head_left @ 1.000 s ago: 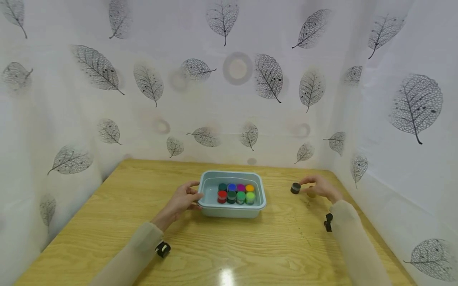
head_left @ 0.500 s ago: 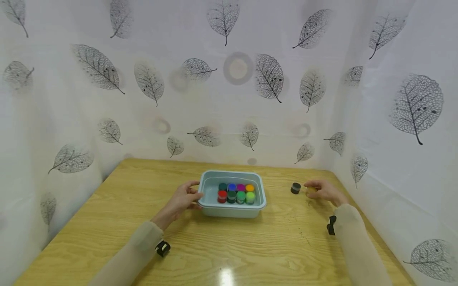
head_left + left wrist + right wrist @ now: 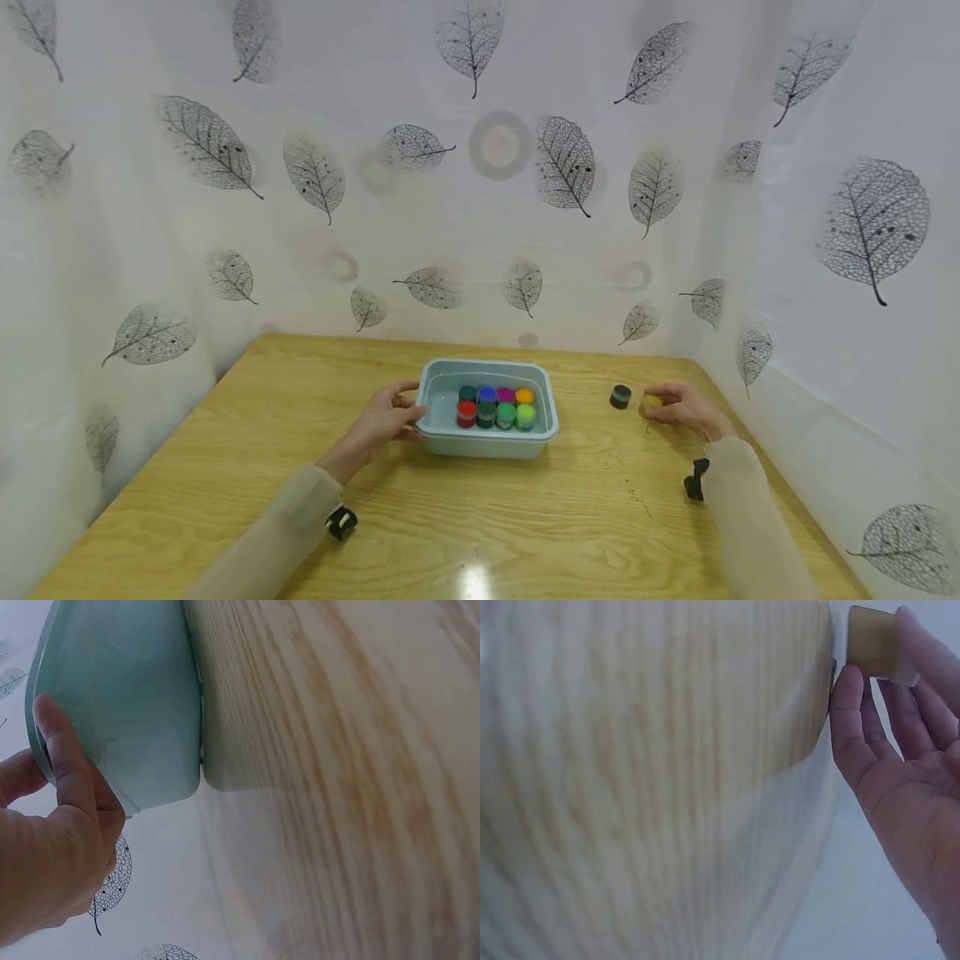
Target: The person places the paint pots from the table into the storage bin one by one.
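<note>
A light blue plastic basin (image 3: 483,447) stands mid-table, its left rim gripped by my left hand (image 3: 381,417). The left wrist view shows fingers (image 3: 71,769) on both sides of the basin's rim (image 3: 31,697). Inside sit several small paint jars in two rows, among them a red jar (image 3: 467,414) and a light green jar (image 3: 525,417). At the right, my right hand (image 3: 686,408) pinches a yellow paint jar (image 3: 652,405) between thumb and fingers. The same yellow jar (image 3: 871,641) shows in the right wrist view. Just left of it is a black jar (image 3: 620,397).
The wooden table (image 3: 420,525) has small dark specks (image 3: 637,496) on its right part. A white leaf-print curtain (image 3: 480,208) hangs behind it and along both sides. Each wrist wears a black band device (image 3: 342,522).
My right hand has drawn back slightly to the right, away from the black jar, and its fingers have closed on the yellow jar. My left hand and the basin have stayed put.
</note>
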Motion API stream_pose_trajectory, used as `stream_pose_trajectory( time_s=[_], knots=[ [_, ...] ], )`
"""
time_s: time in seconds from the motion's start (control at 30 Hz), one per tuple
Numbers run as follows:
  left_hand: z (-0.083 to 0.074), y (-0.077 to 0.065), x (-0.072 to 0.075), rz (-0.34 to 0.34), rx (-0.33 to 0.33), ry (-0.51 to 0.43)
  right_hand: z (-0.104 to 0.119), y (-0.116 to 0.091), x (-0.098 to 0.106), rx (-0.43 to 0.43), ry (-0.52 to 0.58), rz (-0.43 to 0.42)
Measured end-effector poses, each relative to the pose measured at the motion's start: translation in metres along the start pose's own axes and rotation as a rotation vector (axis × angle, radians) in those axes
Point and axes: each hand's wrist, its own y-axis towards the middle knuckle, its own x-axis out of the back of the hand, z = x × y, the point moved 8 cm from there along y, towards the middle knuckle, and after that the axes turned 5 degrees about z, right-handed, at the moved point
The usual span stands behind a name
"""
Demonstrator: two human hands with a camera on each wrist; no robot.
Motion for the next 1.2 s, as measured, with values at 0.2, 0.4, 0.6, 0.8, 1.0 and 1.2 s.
stream_pose_trajectory(
  time_s=[0.2,0.4,0.6,0.8,1.0,1.2],
  knots=[
    [0.001,0.001,-0.001,-0.001,0.001,-0.001,0.003,-0.003,0.001,0.044,0.081,-0.033],
    [0.000,-0.002,-0.002,0.007,0.005,-0.005,0.005,-0.006,0.003,0.065,0.203,-0.055],
    [-0.001,-0.002,-0.002,0.001,0.008,-0.007,0.016,-0.004,-0.005,0.103,0.236,-0.010],
    [-0.001,-0.002,-0.001,0.001,0.006,-0.004,0.040,0.004,-0.026,0.202,0.487,0.055],
    [0.000,0.001,-0.001,0.007,-0.003,0.002,0.062,0.008,-0.045,0.241,0.791,0.084],
    [-0.002,0.000,-0.002,0.027,-0.031,0.002,0.082,0.010,-0.067,0.241,0.869,0.119]
  ],
)
